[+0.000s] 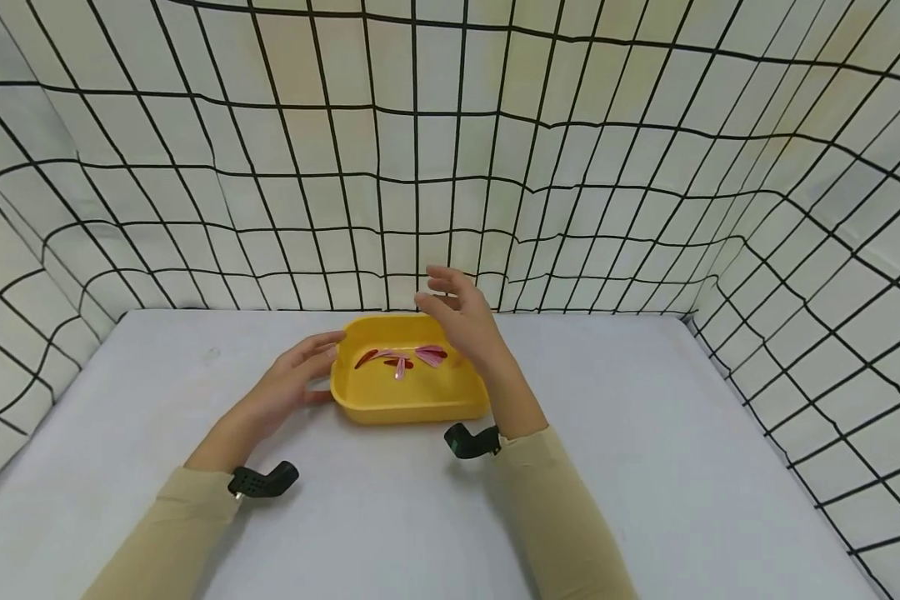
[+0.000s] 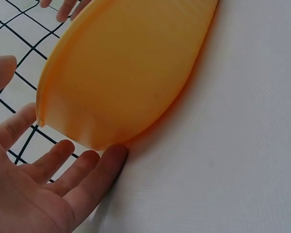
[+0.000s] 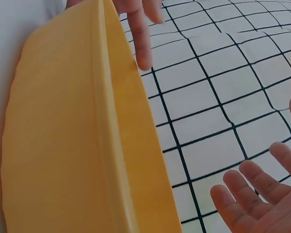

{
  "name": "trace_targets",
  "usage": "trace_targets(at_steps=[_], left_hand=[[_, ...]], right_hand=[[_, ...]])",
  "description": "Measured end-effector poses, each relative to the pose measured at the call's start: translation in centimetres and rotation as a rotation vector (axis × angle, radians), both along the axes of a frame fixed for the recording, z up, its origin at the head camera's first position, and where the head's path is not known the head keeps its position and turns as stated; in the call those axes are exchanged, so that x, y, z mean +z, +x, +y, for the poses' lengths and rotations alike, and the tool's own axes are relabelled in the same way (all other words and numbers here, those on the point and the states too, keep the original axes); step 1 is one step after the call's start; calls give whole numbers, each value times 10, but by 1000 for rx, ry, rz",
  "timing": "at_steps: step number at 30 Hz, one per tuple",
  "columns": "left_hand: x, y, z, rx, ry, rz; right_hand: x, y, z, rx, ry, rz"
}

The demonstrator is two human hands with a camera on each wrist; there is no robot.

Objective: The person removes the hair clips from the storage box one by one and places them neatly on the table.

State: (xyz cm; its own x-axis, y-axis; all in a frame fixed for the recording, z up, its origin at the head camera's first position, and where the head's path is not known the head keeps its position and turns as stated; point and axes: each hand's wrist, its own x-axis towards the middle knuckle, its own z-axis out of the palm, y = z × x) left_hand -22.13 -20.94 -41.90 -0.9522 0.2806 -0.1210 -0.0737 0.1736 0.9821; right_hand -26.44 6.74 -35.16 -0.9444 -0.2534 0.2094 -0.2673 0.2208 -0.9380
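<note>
A yellow plastic tray (image 1: 412,412) with raised walls stands on the white table. On its floor lie several small red and pink pieces (image 1: 431,356), some of them striped. My left hand (image 1: 288,382) is at the tray's left end, with its fingertips at the wall. The left wrist view shows those fingers (image 2: 117,154) loosely spread against the tray's outer side. Over the tray's right side, my right hand (image 1: 461,321) hovers with relaxed fingers and holds nothing. In the right wrist view its fingers (image 3: 254,194) are apart from the tray wall (image 3: 104,136).
A white backdrop with a black grid (image 1: 390,192) rises behind the table and along both sides. The white tabletop (image 1: 645,467) spreads around the tray. A black wrist camera (image 1: 264,480) sits at the left sleeve, another camera (image 1: 471,441) at the right one.
</note>
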Motion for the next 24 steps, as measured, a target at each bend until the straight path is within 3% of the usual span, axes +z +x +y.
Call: trace_targets(at_steps=[11, 18, 24], left_hand=[[-19, -1, -12, -56, 84, 2], [-22, -3, -13, -55, 84, 9], [-23, -5, -12, -43, 83, -2]], right_hand=[[-14, 1, -14, 77, -163, -238], [-33, -1, -25, 133, -103, -246], [-46, -4, -30, 138, -107, -316]])
